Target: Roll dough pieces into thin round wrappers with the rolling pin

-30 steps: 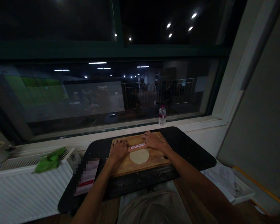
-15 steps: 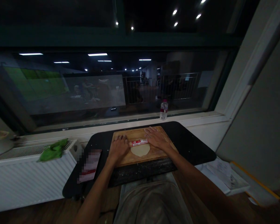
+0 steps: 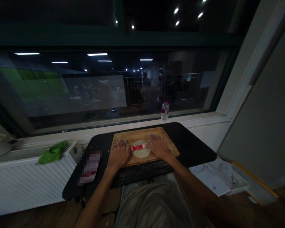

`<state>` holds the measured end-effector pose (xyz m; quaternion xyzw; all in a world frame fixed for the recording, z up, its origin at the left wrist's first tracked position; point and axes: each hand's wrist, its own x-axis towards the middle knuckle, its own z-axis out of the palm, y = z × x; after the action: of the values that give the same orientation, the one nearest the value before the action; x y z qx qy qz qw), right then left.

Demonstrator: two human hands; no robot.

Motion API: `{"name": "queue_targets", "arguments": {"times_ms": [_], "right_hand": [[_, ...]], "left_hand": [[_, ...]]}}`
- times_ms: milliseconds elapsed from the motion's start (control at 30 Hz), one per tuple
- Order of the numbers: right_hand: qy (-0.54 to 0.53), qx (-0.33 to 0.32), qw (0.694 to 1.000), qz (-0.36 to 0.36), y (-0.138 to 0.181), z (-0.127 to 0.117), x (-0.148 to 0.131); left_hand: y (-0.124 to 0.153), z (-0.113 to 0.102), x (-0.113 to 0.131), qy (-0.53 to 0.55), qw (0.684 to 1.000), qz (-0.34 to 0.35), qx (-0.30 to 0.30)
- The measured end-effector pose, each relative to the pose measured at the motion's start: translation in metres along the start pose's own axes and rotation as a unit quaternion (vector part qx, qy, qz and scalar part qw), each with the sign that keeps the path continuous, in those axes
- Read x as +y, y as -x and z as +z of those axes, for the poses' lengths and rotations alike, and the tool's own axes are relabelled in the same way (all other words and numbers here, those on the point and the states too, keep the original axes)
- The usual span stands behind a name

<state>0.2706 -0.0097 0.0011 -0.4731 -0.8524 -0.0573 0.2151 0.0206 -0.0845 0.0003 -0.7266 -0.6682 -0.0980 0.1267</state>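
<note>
A rolling pin (image 3: pixel 140 147) with a red and white printed wrap lies across a round, flat sheet of dough (image 3: pixel 142 154). Dough shows on both the near and the far side of the pin. My left hand (image 3: pixel 120 152) is closed over the pin's left end, fingers bent. At the other end my right hand (image 3: pixel 158 145) rests over the pin with its fingers curled down. Both palms hide the pin's ends. Beneath everything lies a wooden board (image 3: pixel 128 134), set on a small black table (image 3: pixel 192 144).
A pinkish packet (image 3: pixel 91 167), partly blurred, lies on the table's left side. Behind, a clear bottle (image 3: pixel 165 110) stands on the windowsill. A green cloth (image 3: pixel 52 152) drapes over the radiator (image 3: pixel 30 183) at left. Papers in a white box (image 3: pixel 218 180) sit low at right.
The pin has rolled slightly toward me, and its printed wrap has turned. More dough now shows beyond it. My right hand's fingers, flatter before, are more curled. The view shifted slightly.
</note>
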Motion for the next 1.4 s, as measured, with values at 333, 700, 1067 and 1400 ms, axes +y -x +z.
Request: {"name": "queue_targets", "arguments": {"times_ms": [333,700,1067,1400], "right_hand": [[-0.004,0.018,1.0,0.013,0.038,-0.009,-0.014],[-0.009,0.059,0.998,0.007,0.064,-0.008,-0.019],[-0.025,0.109,0.994,-0.006,0.087,-0.003,-0.02],[-0.033,0.089,0.995,-0.022,0.08,-0.003,-0.012]], "left_hand": [[0.019,0.008,0.003,0.072,0.996,-0.018,0.039],[0.04,0.006,0.008,0.095,0.993,-0.005,0.065],[0.066,0.006,0.014,0.096,0.992,-0.009,0.082],[0.069,0.011,0.02,0.093,0.992,-0.028,0.074]]}}
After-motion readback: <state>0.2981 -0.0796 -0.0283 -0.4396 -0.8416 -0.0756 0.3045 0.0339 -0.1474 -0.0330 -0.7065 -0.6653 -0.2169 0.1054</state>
